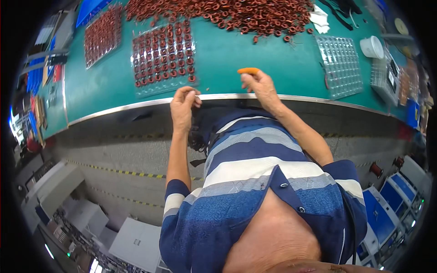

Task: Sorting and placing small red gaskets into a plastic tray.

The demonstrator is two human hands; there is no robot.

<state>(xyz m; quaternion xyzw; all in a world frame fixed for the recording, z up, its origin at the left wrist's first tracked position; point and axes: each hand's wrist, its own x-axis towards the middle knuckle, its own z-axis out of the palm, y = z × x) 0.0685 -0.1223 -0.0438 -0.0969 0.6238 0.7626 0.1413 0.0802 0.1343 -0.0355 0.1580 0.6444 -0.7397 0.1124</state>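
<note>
My left hand [183,107] is at the table's front edge, by the near right corner of a clear plastic tray [159,88] filled with rows of red-brown ring coils [164,54]. Its fingers curl in toward the thumb; whatever they may hold is too small to make out. Over the front edge further right is my right hand [261,88], its index finger stretched out in an orange finger cot [248,71]. The thumb sits apart below that finger, and no object shows between them. A big heap of loose ring coils [236,16] covers the back of the green table [218,59].
Another filled tray [103,36] lies at the far left, beside a blue bin [91,11]. To the right are a clear tray with bare pockets [339,66], a white tub [372,47], a grey box [387,77] and a crumpled white cloth [319,19].
</note>
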